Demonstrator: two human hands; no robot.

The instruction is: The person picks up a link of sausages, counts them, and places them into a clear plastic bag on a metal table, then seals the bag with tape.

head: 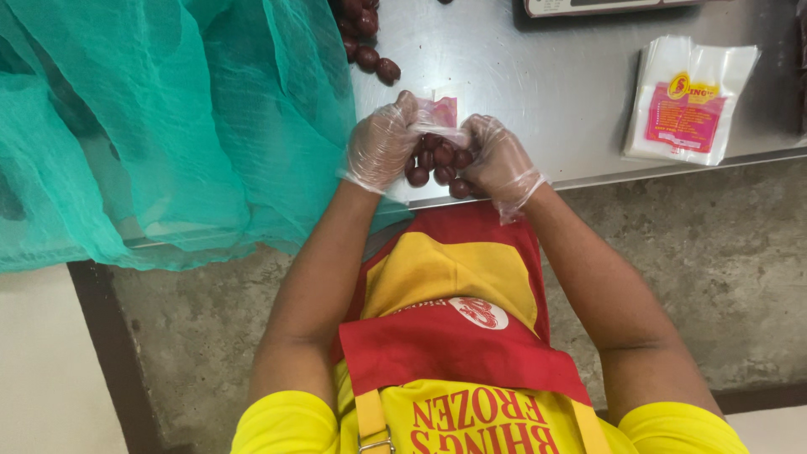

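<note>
Both my hands wear thin clear plastic gloves and meet at the near edge of a steel table [538, 92]. My left hand [380, 147] and my right hand [498, 160] pinch the top of a small clear plastic bag [437, 160] between them. The bag is filled with dark red round sausages and hangs at the table's edge. Its top, with a pink printed patch, is gathered between my fingers.
A large teal net cloth [160, 126] covers the table's left part. Loose dark red sausages [366, 42] lie beside it at the back. A stack of printed clear bags [689, 101] lies at the right. A scale's base [605, 7] shows at the top edge.
</note>
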